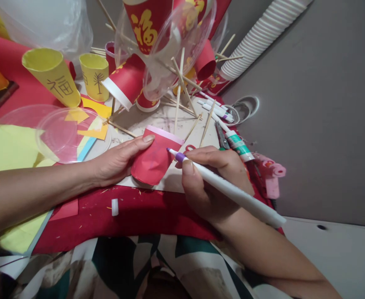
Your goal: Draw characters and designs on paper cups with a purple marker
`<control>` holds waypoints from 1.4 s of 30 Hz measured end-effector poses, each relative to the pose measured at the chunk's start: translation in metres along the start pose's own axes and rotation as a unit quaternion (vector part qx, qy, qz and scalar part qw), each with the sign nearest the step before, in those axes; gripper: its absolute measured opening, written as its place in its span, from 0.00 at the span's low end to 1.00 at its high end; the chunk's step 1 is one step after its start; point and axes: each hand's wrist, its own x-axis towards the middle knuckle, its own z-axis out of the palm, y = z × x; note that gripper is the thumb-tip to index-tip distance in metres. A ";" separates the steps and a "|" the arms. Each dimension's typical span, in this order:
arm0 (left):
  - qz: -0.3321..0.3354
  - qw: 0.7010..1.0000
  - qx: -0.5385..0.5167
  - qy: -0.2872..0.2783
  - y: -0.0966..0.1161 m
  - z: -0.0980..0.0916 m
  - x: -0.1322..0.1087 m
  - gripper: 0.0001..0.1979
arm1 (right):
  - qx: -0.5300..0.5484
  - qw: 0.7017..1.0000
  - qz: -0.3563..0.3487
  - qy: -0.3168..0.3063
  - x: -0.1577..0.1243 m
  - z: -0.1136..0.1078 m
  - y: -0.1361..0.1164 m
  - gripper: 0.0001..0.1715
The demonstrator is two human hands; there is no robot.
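My left hand (pixel 123 160) grips a red paper cup (pixel 156 160) with a pink rim, its thumb on the near side and the other fingers behind. Faint purple marks show on the cup's side. In my right hand (pixel 213 178) is a white marker (pixel 229 187) with a purple collar, held like a pen. Its purple tip is at the cup's right side; whether it touches the paper is hard to tell. A small white cap (pixel 115 207) lies on the red cloth (pixel 98 220) in front of the cup.
Behind stand two yellow paper cups (pixel 53 77) with drawings and a structure of red cups (pixel 128 79), clear plastic lids and wooden sticks. Yellow paper (pixel 11 145) lies left. At right are a glue stick (pixel 240 145), scissors (pixel 221 135), a pink glue gun (pixel 271 174) and stacked white cups (pixel 263 35).
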 end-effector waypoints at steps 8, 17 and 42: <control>-0.001 1.000 -0.008 -0.019 -0.001 -0.002 0.000 0.21 | -0.001 1.000 0.019 0.004 -0.001 -0.002 -0.001 0.09; 0.008 1.000 -0.011 -0.009 0.000 0.000 0.000 0.21 | -0.004 1.000 0.027 -0.005 0.001 -0.004 -0.002 0.09; 0.006 0.998 -0.068 0.000 0.005 0.005 0.001 0.15 | 0.041 0.998 -0.039 -0.029 0.007 -0.005 -0.007 0.17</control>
